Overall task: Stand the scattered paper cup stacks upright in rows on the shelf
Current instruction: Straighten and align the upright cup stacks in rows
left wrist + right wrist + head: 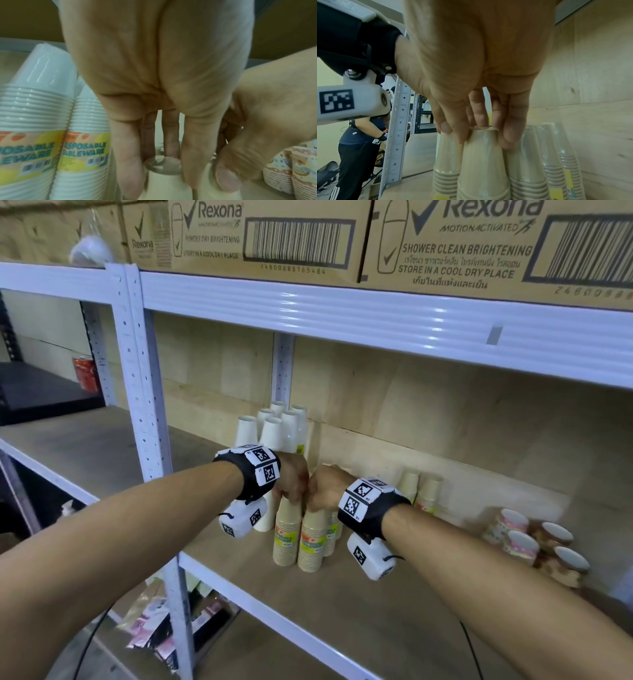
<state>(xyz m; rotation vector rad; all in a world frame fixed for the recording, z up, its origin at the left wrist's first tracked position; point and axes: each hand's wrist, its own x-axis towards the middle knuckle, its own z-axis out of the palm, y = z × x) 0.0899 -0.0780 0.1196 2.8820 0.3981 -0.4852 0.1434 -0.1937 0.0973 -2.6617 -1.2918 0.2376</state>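
Note:
Two beige paper cup stacks stand mouth-down side by side on the wooden shelf (342,611). My left hand (291,495) grips the top of the left beige stack (287,537), and its fingers (130,174) curl round that stack's top cup (164,177). My right hand (324,491) grips the top of the right beige stack (312,542); its fingers (508,139) wrap round this cup (482,162). The two hands touch each other. White stacks (272,429) stand upright in rows behind. Patterned stacks (534,542) lie on their sides at the right.
More beige stacks (423,491) stand against the back wall to the right. A white upright post (147,405) borders the bay on the left. The shelf beam (376,320) above carries cardboard boxes (479,241). Another person (359,142) stands beyond the post.

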